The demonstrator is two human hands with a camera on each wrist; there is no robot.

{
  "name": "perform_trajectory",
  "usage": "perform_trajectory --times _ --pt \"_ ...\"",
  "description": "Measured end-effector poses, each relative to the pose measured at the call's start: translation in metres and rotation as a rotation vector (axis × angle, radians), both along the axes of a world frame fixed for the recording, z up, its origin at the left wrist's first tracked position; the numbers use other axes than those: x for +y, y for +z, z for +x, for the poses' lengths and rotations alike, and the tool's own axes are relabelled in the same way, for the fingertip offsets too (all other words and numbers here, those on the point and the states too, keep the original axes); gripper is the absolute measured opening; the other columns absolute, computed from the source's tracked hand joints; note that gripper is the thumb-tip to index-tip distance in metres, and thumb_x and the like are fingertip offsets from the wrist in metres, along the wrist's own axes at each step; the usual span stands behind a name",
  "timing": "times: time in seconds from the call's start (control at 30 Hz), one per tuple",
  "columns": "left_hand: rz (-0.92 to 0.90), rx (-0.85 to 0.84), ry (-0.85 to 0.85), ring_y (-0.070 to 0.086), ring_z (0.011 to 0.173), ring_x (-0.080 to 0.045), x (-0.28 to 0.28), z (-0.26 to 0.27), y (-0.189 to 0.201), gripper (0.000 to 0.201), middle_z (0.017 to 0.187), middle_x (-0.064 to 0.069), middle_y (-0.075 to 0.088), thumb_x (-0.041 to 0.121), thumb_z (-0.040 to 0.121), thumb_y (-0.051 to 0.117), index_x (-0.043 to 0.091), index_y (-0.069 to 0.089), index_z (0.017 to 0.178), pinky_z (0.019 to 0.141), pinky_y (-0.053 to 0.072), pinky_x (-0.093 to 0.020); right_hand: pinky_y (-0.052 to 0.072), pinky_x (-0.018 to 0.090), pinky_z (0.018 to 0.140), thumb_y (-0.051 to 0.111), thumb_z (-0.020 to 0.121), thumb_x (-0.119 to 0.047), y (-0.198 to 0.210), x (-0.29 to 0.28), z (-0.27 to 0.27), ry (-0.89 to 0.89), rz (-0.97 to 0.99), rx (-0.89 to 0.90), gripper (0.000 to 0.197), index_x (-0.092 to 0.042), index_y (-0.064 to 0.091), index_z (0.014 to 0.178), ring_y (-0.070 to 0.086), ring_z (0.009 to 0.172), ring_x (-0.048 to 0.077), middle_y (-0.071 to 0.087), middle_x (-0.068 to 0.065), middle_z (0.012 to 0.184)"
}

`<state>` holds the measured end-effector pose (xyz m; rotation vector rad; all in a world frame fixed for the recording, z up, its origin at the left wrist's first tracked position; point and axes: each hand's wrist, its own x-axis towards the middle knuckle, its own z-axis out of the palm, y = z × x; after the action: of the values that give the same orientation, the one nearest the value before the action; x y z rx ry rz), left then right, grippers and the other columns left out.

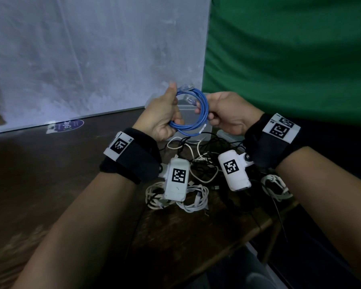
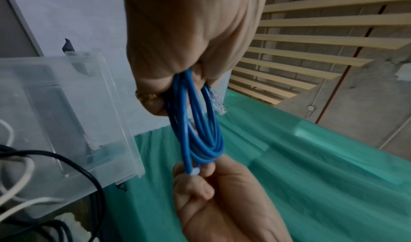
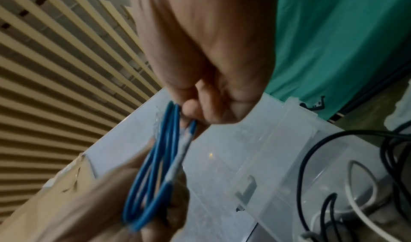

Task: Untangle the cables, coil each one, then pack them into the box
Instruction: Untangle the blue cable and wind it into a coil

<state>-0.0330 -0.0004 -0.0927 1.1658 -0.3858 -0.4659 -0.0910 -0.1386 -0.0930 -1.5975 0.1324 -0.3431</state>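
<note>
A blue network cable (image 1: 193, 116) is wound into a loose coil and held in the air between both hands, its clear plugs near the top. My left hand (image 1: 174, 103) grips the coil's left side, thumb up. My right hand (image 1: 208, 113) pinches its right side. In the left wrist view the coil (image 2: 195, 122) hangs from my left hand (image 2: 189, 61) down to the fingers of my right hand (image 2: 200, 172). The clear plastic box (image 1: 204, 135) stands just behind and under the coil. Tangled black and white cables (image 1: 200, 163) lie on the table below my wrists.
Bundled white cables lie near the table's front (image 1: 194, 199) and at the right edge (image 1: 276, 185). A grey board (image 1: 92, 59) and green cloth (image 1: 290, 59) stand behind. The brown table (image 1: 50, 174) ends close on the right. The box (image 3: 266, 158) has black cable over its rim.
</note>
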Motion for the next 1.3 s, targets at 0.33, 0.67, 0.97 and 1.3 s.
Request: perform_trajectory --times 0.33,0.67,0.97,1.3 --pt "0.035 0.009 0.045 0.023 0.03 -0.007 0.0 0.001 -0.002 0.038 0.039 0.007 0.024 0.045 0.098 0.042 0.017 0.038 0.072 0.033 0.026 -0.016 0.035 0.02 0.054 0.057 0.086 -0.015 0.008 -0.001 -0.016 0.259 0.037 0.092 0.011 -0.009 0.065 0.089 0.05 0.062 0.008 0.064 -0.003 0.071" --pt "0.088 -0.078 0.083 0.026 0.028 -0.007 -0.004 -0.001 -0.007 0.036 0.045 0.004 0.027 0.041 0.099 0.04 0.016 0.041 0.073 0.033 0.026 -0.015 0.058 0.038 0.07 0.036 0.091 0.016 0.009 0.011 -0.015 0.23 0.324 0.014 0.038 -0.004 0.046 0.121 0.07 0.064 0.019 0.066 0.012 0.077" --pt "0.12 -0.069 0.054 0.029 0.025 -0.007 -0.008 -0.003 -0.01 0.036 0.035 0.006 0.031 0.04 0.1 0.037 0.017 0.04 0.073 0.032 0.028 -0.013 0.057 0.04 0.061 0.059 0.085 0.011 0.002 0.015 -0.006 0.043 0.062 -0.122 0.03 -0.014 0.043 0.085 0.051 0.04 0.011 0.051 0.003 0.049" --pt "0.191 -0.202 0.168 0.033 0.033 -0.011 -0.009 0.002 -0.015 0.032 0.058 -0.004 0.03 0.038 0.099 0.041 0.013 0.047 0.079 0.037 0.031 -0.022 0.043 0.018 0.058 0.076 0.077 -0.008 0.007 0.01 -0.001 -0.163 -0.385 -0.273 0.022 -0.013 0.058 0.065 0.048 0.056 0.006 0.052 0.003 0.063"
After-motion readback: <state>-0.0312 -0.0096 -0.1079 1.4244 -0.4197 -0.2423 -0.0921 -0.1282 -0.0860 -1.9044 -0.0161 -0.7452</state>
